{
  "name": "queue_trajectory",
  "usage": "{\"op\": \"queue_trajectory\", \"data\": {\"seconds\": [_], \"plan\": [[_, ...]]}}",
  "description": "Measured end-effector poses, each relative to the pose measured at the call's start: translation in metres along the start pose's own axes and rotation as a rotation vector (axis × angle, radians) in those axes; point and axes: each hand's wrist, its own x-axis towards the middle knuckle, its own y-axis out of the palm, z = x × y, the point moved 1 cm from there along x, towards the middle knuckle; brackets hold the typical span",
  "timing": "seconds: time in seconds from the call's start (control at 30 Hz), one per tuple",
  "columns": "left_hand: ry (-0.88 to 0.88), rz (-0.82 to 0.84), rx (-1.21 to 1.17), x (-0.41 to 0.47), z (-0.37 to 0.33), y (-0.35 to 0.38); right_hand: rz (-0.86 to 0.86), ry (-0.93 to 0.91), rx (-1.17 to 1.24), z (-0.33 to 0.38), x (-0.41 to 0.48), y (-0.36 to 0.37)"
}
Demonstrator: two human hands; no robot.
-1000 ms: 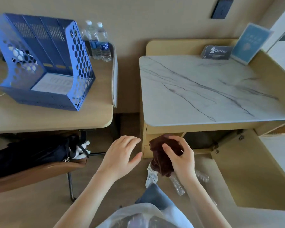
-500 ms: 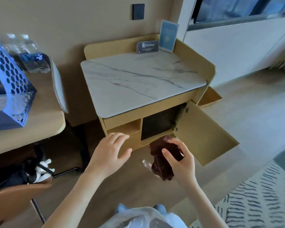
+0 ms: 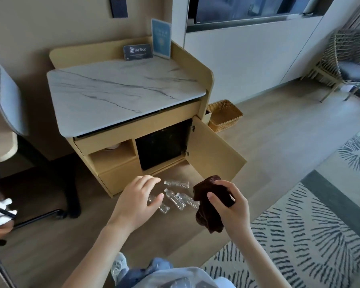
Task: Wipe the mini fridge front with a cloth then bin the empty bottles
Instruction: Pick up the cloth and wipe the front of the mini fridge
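The mini fridge's black front (image 3: 162, 143) sits inside a wooden cabinet (image 3: 133, 127) whose door (image 3: 214, 150) hangs open to the right. Several empty clear plastic bottles (image 3: 177, 196) lie on the floor before it. My right hand (image 3: 229, 206) grips a crumpled dark brown cloth (image 3: 208, 206) in the air, right of the bottles. My left hand (image 3: 135, 202) hovers above the bottles' left side with fingers spread, holding nothing. A woven basket bin (image 3: 224, 115) stands on the floor right of the cabinet.
The cabinet has a marble top (image 3: 121, 90) with a small sign (image 3: 137, 51) and a blue card (image 3: 161, 38). A desk edge (image 3: 6, 104) and chair legs (image 3: 71, 196) are at left. A patterned rug (image 3: 310, 235) covers the floor at right. A wicker chair (image 3: 345, 59) stands far right.
The view has swung right and pulled back from the cabinet, revealing the bottles, the basket and the rug. My hands sit lower relative to the fridge, the right one still holding the cloth.
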Motion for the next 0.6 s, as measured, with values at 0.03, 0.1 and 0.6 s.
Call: {"op": "queue_trajectory", "data": {"seconds": [0.03, 0.1, 0.6], "plan": [[-0.008, 0.003, -0.002, -0.001, -0.011, 0.005, 0.004, -0.002, 0.001, -0.001, 0.001, -0.012], [-0.020, 0.008, 0.002, -0.002, -0.029, 0.012, 0.016, -0.007, 0.012, -0.002, 0.004, -0.030], [-0.153, 0.026, 0.035, 0.062, -0.019, 0.031, 0.101, -0.011, 0.004, -0.011, 0.109, -0.019]]}}
